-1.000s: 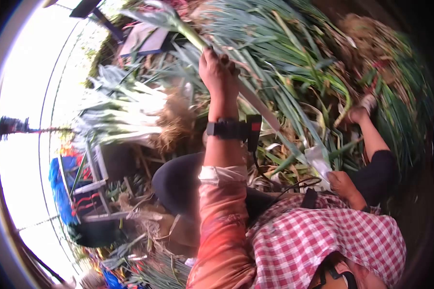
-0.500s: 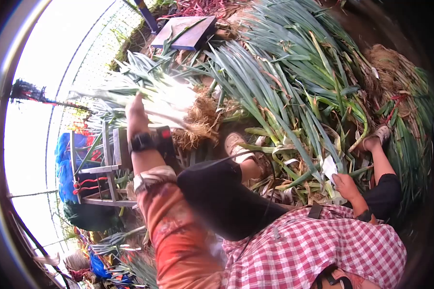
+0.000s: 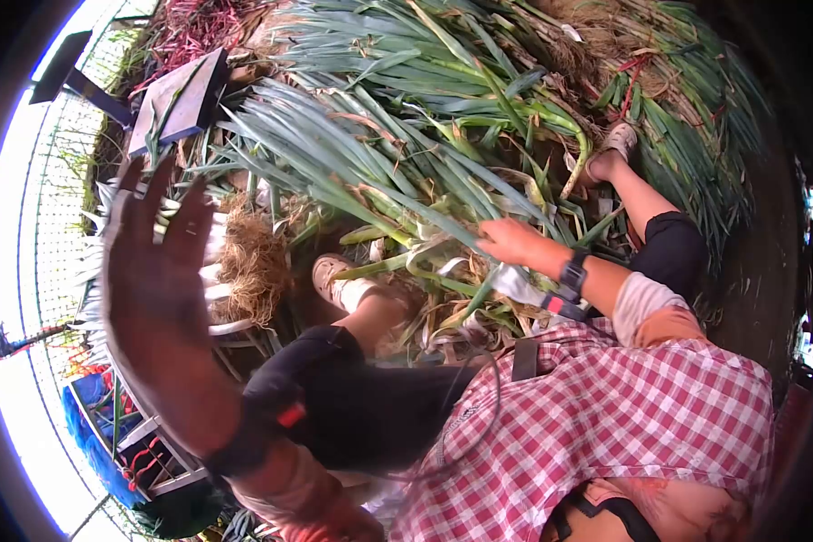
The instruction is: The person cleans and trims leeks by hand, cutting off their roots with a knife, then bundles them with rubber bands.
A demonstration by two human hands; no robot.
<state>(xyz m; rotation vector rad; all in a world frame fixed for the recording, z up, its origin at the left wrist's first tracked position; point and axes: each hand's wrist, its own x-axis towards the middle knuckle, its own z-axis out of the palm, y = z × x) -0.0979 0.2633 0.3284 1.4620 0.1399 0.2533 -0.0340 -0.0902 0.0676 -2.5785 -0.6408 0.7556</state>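
Observation:
My left hand (image 3: 158, 289) is raised close to the camera, fingers spread, holding nothing. It hovers over a stack of trimmed leeks (image 3: 199, 262) with white stems and brown root tufts, lying on a small metal rack (image 3: 154, 434). My right hand (image 3: 508, 242), with a black wristband, reaches onto the big heap of green leeks (image 3: 397, 135) in front of my legs. A pale blade-like piece (image 3: 515, 285) sticks out under that hand; the hand seems closed on it.
My legs stretch forward into the leek heap, one shoe (image 3: 330, 271) near the middle and one (image 3: 619, 140) at the upper right. A flat grey board (image 3: 185, 95) lies at the upper left. Blue cloth (image 3: 86, 425) and netting are at the left edge.
My left hand has let go of the leek it carried over to the stack, and now hangs open. My right hand moved up from my lap onto the heap.

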